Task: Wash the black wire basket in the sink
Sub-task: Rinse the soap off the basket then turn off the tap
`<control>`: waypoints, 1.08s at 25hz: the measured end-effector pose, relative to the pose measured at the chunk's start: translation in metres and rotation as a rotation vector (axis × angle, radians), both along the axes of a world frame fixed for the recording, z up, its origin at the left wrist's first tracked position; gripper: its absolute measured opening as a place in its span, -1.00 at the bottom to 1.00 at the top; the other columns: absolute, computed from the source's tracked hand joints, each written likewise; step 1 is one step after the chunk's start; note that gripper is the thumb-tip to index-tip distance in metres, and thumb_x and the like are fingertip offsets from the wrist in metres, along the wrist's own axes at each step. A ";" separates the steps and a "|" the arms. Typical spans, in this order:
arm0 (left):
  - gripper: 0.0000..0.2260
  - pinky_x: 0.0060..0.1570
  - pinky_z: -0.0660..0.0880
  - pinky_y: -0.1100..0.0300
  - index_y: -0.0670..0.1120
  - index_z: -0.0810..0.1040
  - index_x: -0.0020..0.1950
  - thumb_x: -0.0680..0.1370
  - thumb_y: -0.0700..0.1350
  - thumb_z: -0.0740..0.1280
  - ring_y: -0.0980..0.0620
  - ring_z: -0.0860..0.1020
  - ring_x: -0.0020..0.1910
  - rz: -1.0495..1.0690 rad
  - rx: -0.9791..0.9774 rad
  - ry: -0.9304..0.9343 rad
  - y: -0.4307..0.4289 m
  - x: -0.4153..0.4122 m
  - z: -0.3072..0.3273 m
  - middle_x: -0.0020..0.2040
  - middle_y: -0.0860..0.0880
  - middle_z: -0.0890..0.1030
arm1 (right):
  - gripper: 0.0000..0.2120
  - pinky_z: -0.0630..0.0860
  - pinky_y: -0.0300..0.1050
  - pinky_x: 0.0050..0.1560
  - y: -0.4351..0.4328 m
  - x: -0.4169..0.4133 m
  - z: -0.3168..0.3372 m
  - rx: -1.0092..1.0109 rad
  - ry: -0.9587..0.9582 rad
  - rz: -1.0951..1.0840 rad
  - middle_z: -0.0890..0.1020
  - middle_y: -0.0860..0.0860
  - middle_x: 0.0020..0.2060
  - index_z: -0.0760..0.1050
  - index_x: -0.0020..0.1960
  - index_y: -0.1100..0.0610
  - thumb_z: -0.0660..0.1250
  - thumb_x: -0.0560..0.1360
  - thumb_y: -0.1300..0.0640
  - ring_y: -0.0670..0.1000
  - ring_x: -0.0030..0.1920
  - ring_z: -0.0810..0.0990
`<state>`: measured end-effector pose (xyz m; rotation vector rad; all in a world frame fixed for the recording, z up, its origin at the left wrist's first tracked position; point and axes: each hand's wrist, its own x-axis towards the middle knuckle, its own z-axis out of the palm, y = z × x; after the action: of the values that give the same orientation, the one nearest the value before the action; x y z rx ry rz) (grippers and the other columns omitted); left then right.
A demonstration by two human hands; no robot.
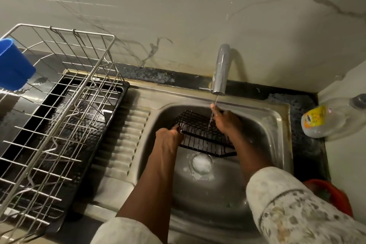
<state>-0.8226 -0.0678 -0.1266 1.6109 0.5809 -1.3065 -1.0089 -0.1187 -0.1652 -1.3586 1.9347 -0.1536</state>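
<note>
Stainless steel sink (277, 117); big silver wire dish rack (59, 105) left of sink. Black wire basket (200, 134) tilted inside sink, under curved chrome tap (220, 71), water running. Left hand (170, 140): grip clamped on basket's left rim. Right hand (227, 123) on far rim, grip unclear.

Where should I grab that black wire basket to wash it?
Probably its edge wire at the two ends, coming from left and right. The black wire basket is an open grid, so fingers hook round thin wire easily. The left hand grips its left end, the right hand its far right side, leaving the middle free under the water.
</note>
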 end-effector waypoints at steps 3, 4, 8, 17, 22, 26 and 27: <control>-0.66 0.41 0.34 0.01 -0.30 0.51 0.21 0.74 -0.17 0.00 -0.11 0.44 0.43 0.215 -0.191 0.274 -0.001 0.003 -0.003 0.04 -0.23 0.55 | -0.05 0.36 0.10 0.13 0.010 0.018 0.009 0.085 0.015 0.111 0.59 0.24 0.12 0.59 0.19 0.16 -0.26 0.50 -0.54 0.20 0.16 0.55; -0.63 0.41 0.33 0.00 -0.31 0.53 0.23 0.74 -0.16 -0.02 -0.10 0.49 0.37 0.152 -0.109 0.232 -0.001 0.006 -0.001 0.06 -0.25 0.59 | -0.07 0.38 0.09 0.16 0.013 0.029 0.016 0.091 -0.049 0.182 0.59 0.21 0.08 0.59 0.14 0.14 -0.23 0.49 -0.55 0.20 0.15 0.55; -0.54 -0.10 0.55 0.36 -0.15 0.40 -0.25 0.73 -0.13 -0.13 -0.02 0.48 -0.55 -0.006 -0.129 0.286 0.015 0.018 -0.019 -0.61 -0.13 0.44 | -0.31 0.37 0.13 0.27 0.005 0.020 0.016 0.261 -0.261 0.253 0.55 0.10 0.23 0.55 0.29 0.07 -0.07 0.61 -0.40 0.15 0.22 0.50; -0.49 -0.74 0.05 0.32 -0.05 0.33 -0.43 0.71 0.07 0.03 0.18 -0.02 -0.54 -0.162 -0.634 0.463 0.046 0.032 -0.010 -0.50 0.12 0.11 | 0.21 0.63 0.30 -0.14 0.058 -0.049 -0.052 0.591 -0.594 -0.409 0.59 0.19 0.23 0.47 0.38 -0.03 0.37 -0.11 -0.70 0.35 0.11 0.62; -0.60 -0.69 -0.04 0.27 0.00 0.29 -0.35 0.67 0.10 0.13 0.19 0.03 -0.61 -0.376 -0.592 0.328 0.054 0.063 -0.016 -0.54 0.10 0.22 | 0.04 0.55 0.07 0.03 0.060 -0.048 -0.002 0.434 -0.639 -0.409 0.64 0.12 0.15 0.51 0.29 -0.04 0.44 -0.02 -0.63 0.17 0.10 0.61; -0.58 -0.54 0.10 0.27 0.02 0.46 -0.26 0.67 0.20 0.08 0.10 0.20 -0.58 -0.680 -0.297 -0.067 0.052 0.069 -0.016 -0.46 0.07 0.30 | -0.31 0.43 -0.07 -0.13 0.067 -0.044 0.031 0.307 -0.693 -0.325 0.57 0.00 -0.10 0.59 -0.01 -0.05 0.51 0.08 -0.51 0.04 -0.15 0.51; -0.56 -0.52 0.17 0.26 0.00 0.53 -0.22 0.67 0.21 0.06 0.09 0.26 -0.55 -0.715 -0.251 -0.126 0.049 0.067 -0.016 -0.44 0.05 0.36 | -0.39 0.42 -0.10 -0.21 0.069 -0.043 0.036 0.266 -0.709 -0.314 0.54 -0.03 -0.15 0.57 -0.10 -0.07 0.51 0.10 -0.50 0.00 -0.22 0.48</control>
<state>-0.7556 -0.0186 -0.1427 1.7323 -0.2693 -1.6826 -1.0524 -0.0497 -0.1287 -0.6830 1.4733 -0.4470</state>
